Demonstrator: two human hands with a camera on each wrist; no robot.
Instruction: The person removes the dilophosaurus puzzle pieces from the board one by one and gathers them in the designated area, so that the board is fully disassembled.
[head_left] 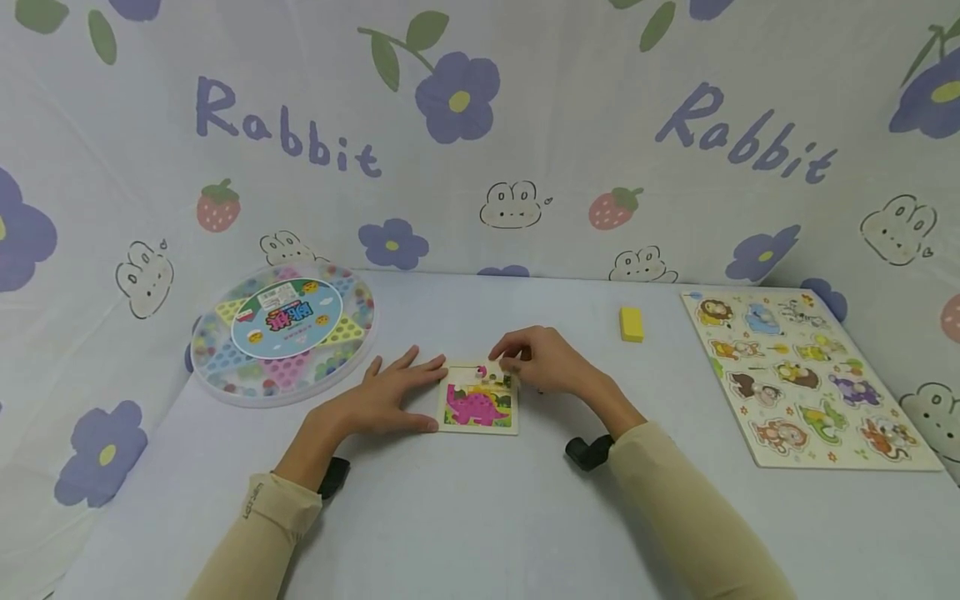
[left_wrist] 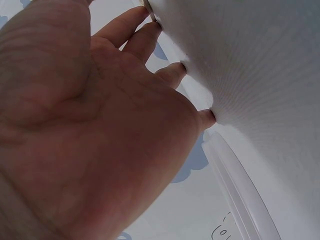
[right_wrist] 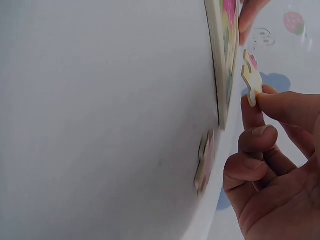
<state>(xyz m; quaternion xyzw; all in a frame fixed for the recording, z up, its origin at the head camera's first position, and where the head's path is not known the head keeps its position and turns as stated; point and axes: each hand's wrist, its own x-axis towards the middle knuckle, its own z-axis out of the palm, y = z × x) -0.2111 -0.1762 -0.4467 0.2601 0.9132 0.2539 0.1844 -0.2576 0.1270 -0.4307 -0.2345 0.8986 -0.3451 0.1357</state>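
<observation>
"Where to find the dinosaur puzzle [head_left: 478,407]?"
"Flat on the white table [head_left: 450,517], between both hands. Filled in below with a pink dinosaur, bare at upper left."
"And with the right hand [head_left: 546,360]?"
"Pinching a puzzle piece [right_wrist: 253,81] between thumb and finger, just over the upper right corner. Probably at the step of completing the top part."
"With the left hand [head_left: 386,396]?"
"Spread wide, touching the left edge with index finger and thumb, apparently to steady."
"Calling for what next?"
"Presumably for lining up with a matching gap, then pressing flat. Worth sparing the second piece [right_wrist: 205,162], blurred, on the table just beside."
"Farther out?"
"Yellow block [head_left: 632,324] past the right hand, animal board [head_left: 813,379] far right, round bead game [head_left: 287,321] left."
</observation>
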